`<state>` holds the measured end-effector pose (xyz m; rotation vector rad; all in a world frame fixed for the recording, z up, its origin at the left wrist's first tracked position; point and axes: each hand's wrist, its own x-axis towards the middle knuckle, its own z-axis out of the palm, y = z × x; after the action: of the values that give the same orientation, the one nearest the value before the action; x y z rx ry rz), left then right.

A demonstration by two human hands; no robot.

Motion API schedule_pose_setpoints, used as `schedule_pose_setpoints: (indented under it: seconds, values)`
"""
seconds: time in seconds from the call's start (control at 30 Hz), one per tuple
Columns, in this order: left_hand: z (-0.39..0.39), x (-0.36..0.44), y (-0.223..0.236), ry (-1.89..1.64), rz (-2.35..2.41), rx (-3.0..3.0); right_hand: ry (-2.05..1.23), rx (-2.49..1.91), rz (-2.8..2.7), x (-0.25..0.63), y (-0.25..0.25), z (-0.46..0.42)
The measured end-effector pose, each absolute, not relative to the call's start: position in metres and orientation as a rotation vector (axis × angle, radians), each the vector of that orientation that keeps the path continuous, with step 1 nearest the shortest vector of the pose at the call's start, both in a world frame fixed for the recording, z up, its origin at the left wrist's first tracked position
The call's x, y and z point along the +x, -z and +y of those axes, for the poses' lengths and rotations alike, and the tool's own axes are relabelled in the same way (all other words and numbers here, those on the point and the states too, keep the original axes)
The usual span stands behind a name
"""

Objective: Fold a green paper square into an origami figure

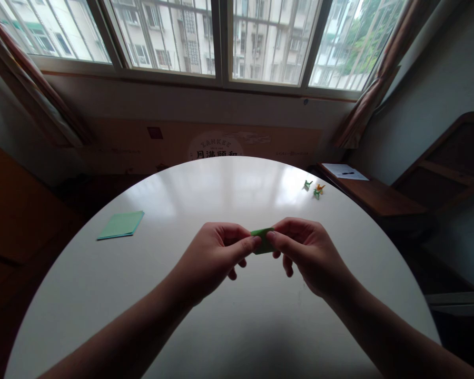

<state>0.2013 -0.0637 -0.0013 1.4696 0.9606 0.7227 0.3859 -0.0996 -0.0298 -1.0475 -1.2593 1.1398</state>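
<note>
handling of a small green paper piece between two hands

the green paper piece [264,243] is above the worktop [256,326], near its middle. left hand [217,250] and right hand [310,250]: each grip is nearly closed, thumb against fingers, pinching one end. the piece is probably light, fairly stiff where layered, and easily creased; its opposite ends, held lightly, suit the fingertips. the paper stack [121,225] lies left, the small folded figures [316,193] far right by the curved edge; bare surface between them gives open room.
</note>
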Motion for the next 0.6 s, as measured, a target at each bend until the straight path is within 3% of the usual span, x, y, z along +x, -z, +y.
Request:
schedule_pose_setpoints:
  seconds: [0.6]
  values:
    - [-0.0633,0.2010,0.0074,-0.922,0.983,1.504,-1.143,-1.054,-1.264,0.3854,0.0299,-0.0976]
